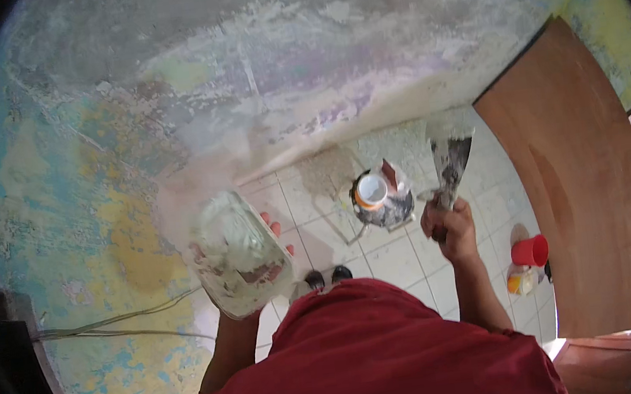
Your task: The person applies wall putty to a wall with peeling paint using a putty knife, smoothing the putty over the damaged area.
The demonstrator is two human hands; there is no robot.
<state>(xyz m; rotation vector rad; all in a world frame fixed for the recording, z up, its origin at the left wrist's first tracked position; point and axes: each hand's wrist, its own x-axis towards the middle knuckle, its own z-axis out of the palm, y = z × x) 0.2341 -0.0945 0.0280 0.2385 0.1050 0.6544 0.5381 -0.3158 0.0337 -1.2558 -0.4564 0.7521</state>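
My left hand [275, 229] holds a shallow rectangular plastic tub [238, 252] from beneath and behind, its fingertips showing along the right side. White paste [230, 230] coats much of the tub's inside. To the right, my right hand [450, 227] is closed round the handle of a putty knife [451, 158]. The knife's wide blade points away from me, smeared with pale filler. Ahead rises a wall [276, 53], patchy with grey plaster and old blue, yellow and purple paint.
Down on the tiled floor [392, 258] a white container [371, 189] sits on a stained round object. A red bucket [529, 252] stands at the right, near a large brown wooden panel [586, 182]. Cables [124, 325] run along the left wall.
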